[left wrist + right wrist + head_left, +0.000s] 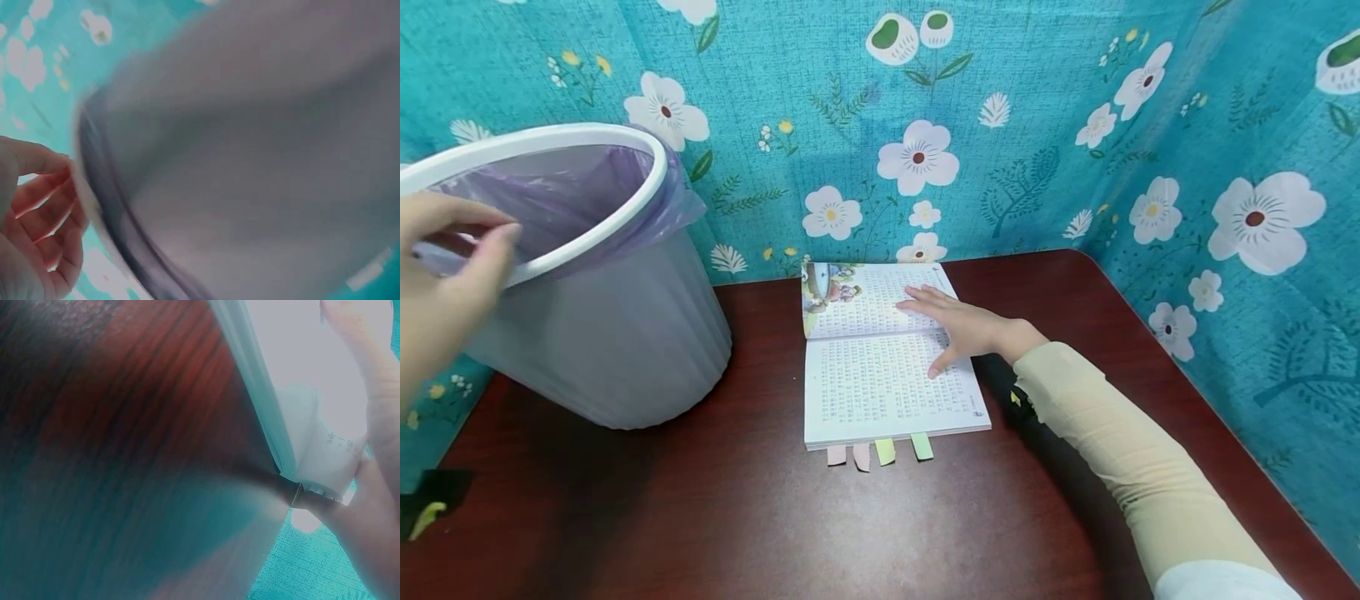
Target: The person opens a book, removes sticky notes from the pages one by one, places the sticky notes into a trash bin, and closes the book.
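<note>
My left hand [445,267] is at the near rim of a grey bin [625,333], its thumb and forefinger tips close together. In the left wrist view the fingers [53,212] are bent beside the bin's rim; whether they pinch anything small is hidden. A purple bag [617,179] lines the bin under a white rim. An open book [880,379] with printed text and a coloured picture lies on the table. My right hand [962,325] rests on its right side, fingers spread. Several pink, yellow and green sticky tabs [885,452] stick out from the book's near edge.
The dark reddish-brown wooden table [722,517] runs beneath everything. A turquoise flowered cloth [1037,108] hangs behind it and along the right side. The bin stands tilted at the table's left.
</note>
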The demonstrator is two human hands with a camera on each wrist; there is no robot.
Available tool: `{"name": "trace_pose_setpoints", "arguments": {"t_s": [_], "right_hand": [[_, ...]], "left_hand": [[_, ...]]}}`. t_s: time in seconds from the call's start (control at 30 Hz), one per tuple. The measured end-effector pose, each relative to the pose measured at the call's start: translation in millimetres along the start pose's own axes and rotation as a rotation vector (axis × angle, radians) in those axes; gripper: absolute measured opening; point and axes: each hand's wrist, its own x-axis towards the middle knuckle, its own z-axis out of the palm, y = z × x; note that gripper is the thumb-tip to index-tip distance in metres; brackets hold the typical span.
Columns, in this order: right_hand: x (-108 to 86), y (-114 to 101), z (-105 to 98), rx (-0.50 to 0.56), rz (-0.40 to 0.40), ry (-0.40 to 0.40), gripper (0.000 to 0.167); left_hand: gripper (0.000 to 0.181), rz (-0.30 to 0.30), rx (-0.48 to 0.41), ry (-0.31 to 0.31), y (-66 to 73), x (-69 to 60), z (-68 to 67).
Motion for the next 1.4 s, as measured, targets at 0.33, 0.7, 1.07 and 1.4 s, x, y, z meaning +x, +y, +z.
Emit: {"name": "trace_pose_setpoints", "arguments": {"t_s": [0.33, 0.7, 1.07, 1.4], "right_hand": [[-4.3, 4, -1, 0.004, -0.004, 0.016, 0.119], [-3.3, 4, -1, -0.001, -0.001, 0.028, 0.117], [-8.2, -6, -8, -0.142, 0.011, 0.021, 0.114], [-29.6, -42, -4, -0.431, -0.070, 0.031, 0.086]], "left_hand": [[0.019, 0.309, -0.130, -0.193, 115.1, -21.0, 71.9], [0.034, 0.163, -0.272, -0.815, 127.7, -27.7, 205.5], [0.041, 0.038, -0.203, -0.939, 109.1, -29.3, 264.5], [0.051, -0.092, -0.311, -1.046, 102.6, -29.7, 269.1]]}}
